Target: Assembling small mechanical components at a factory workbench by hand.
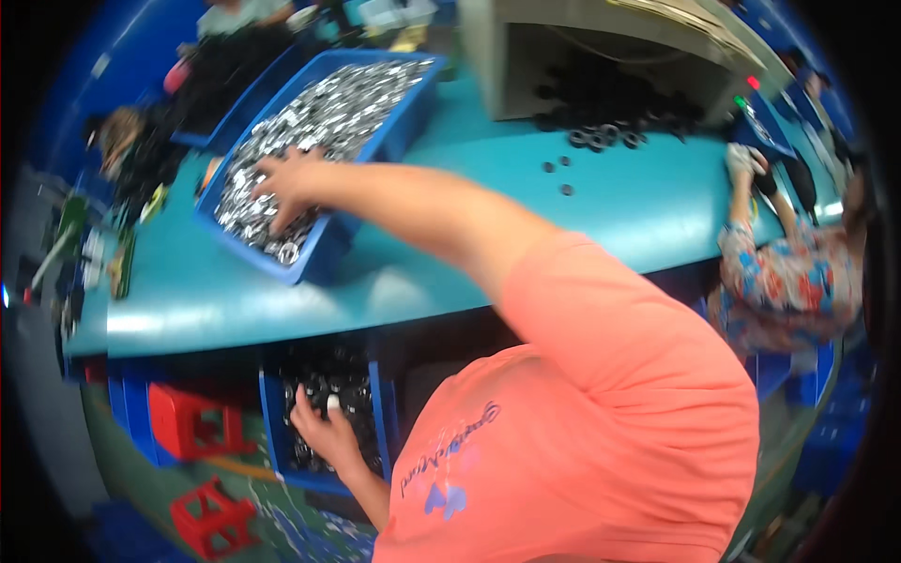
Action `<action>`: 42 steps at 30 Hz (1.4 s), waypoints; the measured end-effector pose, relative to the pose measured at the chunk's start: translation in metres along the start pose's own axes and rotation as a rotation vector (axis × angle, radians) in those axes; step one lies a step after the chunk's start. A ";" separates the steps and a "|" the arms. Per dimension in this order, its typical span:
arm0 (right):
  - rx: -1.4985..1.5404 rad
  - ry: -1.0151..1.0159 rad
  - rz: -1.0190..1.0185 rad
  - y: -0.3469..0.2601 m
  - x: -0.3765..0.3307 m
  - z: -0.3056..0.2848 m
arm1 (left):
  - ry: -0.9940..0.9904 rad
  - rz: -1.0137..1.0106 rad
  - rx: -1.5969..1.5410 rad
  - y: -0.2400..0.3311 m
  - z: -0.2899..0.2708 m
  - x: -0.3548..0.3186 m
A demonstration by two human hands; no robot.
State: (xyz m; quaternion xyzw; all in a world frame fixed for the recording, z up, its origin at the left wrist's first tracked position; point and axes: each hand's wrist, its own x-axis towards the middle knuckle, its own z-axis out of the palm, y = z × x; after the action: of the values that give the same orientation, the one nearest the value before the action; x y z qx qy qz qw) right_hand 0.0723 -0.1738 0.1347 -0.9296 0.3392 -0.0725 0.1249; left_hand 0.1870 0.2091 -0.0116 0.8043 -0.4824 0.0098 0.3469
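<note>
My right hand (293,188) reaches across the table with its fingers spread over shiny metal rings (324,111), which fill a long blue bin (399,131). The fingertips are at the surface of the rings, and no ring shows gripped. Lower down, my left hand (324,433) is over a blue crate (378,413) below the table edge. Its fingers are apart, with a small white patch at one fingertip. Dark, glossy ring-like pieces (352,385) lie in that crate, partly hidden by the hand.
The teal table (450,159) carries an open grey box (483,66) with black rings (601,136) spilling out. Several small black rings lie nearby. A co-worker in a patterned sleeve (779,281) sits at right, a gloved hand on the table. Red stools (192,422) stand lower left.
</note>
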 end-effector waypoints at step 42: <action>0.006 0.359 0.229 0.148 -0.174 0.052 | 0.073 0.620 -0.035 0.194 0.032 0.242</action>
State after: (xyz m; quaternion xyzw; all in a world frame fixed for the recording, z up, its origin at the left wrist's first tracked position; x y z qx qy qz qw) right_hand -0.1389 -0.1607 0.0346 -0.8568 0.4591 -0.2234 0.0728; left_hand 0.1544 -0.0522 0.1557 0.6118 -0.6919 0.1357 0.3584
